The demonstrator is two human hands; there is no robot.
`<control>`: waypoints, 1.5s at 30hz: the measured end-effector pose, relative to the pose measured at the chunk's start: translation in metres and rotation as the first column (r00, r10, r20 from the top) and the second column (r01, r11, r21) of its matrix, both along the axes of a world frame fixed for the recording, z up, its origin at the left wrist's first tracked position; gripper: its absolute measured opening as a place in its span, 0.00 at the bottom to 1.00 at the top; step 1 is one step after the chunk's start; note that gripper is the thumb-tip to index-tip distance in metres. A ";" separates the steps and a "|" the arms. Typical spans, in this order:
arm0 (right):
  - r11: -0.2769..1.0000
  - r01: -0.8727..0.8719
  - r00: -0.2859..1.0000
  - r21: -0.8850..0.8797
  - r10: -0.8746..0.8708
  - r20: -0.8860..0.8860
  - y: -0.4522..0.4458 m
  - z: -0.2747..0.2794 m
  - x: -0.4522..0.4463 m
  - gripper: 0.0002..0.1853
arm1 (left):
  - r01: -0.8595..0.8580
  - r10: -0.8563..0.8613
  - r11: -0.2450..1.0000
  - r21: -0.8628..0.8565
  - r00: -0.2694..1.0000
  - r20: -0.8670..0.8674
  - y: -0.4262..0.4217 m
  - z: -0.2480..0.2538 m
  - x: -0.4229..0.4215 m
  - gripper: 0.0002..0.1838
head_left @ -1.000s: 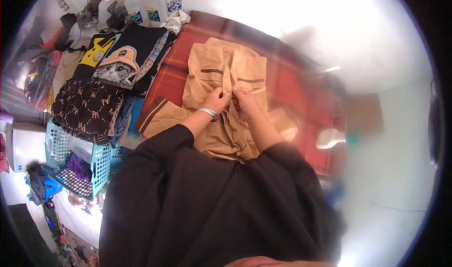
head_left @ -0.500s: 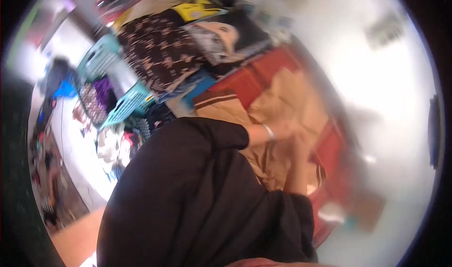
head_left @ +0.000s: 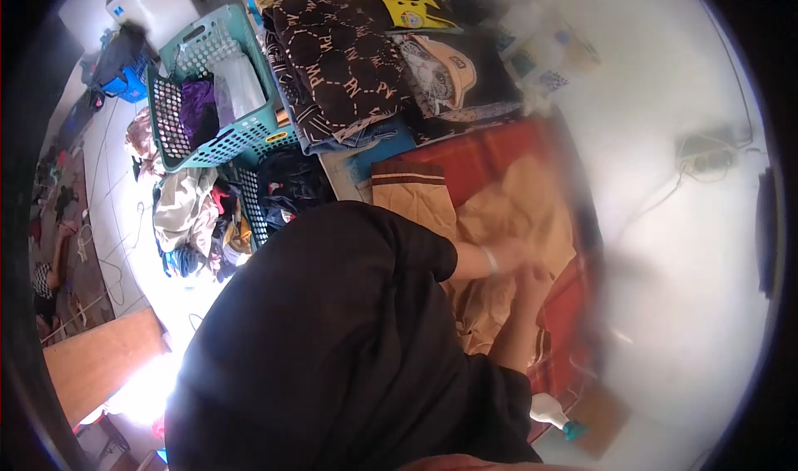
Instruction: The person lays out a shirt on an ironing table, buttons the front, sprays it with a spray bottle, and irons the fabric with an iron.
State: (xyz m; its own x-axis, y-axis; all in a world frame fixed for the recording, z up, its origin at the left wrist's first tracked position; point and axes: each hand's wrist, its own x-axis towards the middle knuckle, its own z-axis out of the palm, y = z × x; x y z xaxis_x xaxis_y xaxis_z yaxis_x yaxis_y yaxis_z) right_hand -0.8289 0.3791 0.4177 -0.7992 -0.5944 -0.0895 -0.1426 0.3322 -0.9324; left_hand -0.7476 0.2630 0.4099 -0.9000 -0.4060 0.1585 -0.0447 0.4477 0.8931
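A tan shirt (head_left: 528, 192) with brown-striped sleeve ends lies spread over a red plaid cloth (head_left: 474, 155). My left hand (head_left: 514, 256), with a bracelet at the wrist, rests at the middle of the shirt. Close beside it is my right hand (head_left: 534, 284), at the shirt's front. Both hands are blurred; the fingers look bent in together on the fabric, but their exact hold is hard to make out. One striped sleeve (head_left: 409, 190) sticks out towards the folded clothes.
Folded dark clothes (head_left: 337, 64) and a cat-print shirt (head_left: 445, 76) are stacked beyond the sleeve. A teal basket (head_left: 241, 130) holds purple cloth (head_left: 198, 109). Loose clothes (head_left: 187, 209) lie below it. A white spray bottle (head_left: 549, 409) is near the cloth's right edge.
The view has swung left and tilted, bringing more of the basket and floor into sight. The hands remain close together at the shirt's middle.
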 end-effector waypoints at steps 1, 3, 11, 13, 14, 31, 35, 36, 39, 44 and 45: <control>0.999 0.034 0.999 -0.006 -0.034 -0.019 -0.003 0.001 0.007 0.08 | -0.071 0.071 0.985 0.159 0.997 0.003 0.003 -0.011 -0.003 0.13; 0.998 0.062 0.997 -0.004 -0.062 -0.044 -0.004 -0.002 0.009 0.07 | -0.143 0.146 0.936 0.323 0.989 0.015 0.009 -0.028 -0.007 0.12; 0.998 -0.021 0.980 -0.065 0.008 -0.198 0.003 -0.025 0.018 0.06 | -0.162 0.155 0.979 0.122 0.986 0.061 0.007 -0.039 -0.009 0.10; 0.994 0.074 0.997 -0.084 -0.072 0.028 -0.006 -0.009 0.029 0.06 | -0.139 0.136 0.985 0.103 0.990 0.042 0.006 -0.044 -0.009 0.10; 0.979 0.183 0.955 -0.087 -0.156 0.254 -0.008 -0.004 0.031 0.06 | -0.109 0.107 0.991 0.075 0.994 0.022 0.006 -0.045 -0.010 0.11; 0.989 0.054 0.997 0.136 -0.061 0.044 -0.005 -0.013 0.030 0.09 | -0.074 0.050 0.954 0.292 0.995 0.090 0.006 -0.035 0.005 0.08; 0.972 0.054 0.992 0.227 -0.027 -0.121 -0.008 -0.001 0.039 0.11 | 0.067 -0.066 0.997 0.035 0.997 -0.028 0.004 -0.038 0.005 0.09; 0.972 0.060 0.992 0.225 -0.033 -0.121 0.001 -0.016 0.025 0.11 | 0.073 -0.072 0.997 0.033 0.997 -0.028 0.002 -0.036 0.007 0.09; 0.935 -0.089 0.932 0.344 0.200 -0.302 0.021 -0.051 -0.007 0.12 | 0.216 -0.217 0.972 -0.091 0.976 0.000 -0.001 -0.027 0.010 0.10; 0.988 0.133 0.941 -0.072 -0.103 0.323 0.012 -0.033 0.010 0.13 | 0.214 -0.200 0.974 -0.074 0.966 0.163 0.003 -0.038 -0.005 0.14; 0.987 0.140 0.940 -0.076 -0.108 0.324 0.017 -0.040 0.003 0.13 | 0.221 -0.206 0.972 -0.077 0.965 0.164 0.000 -0.033 -0.003 0.14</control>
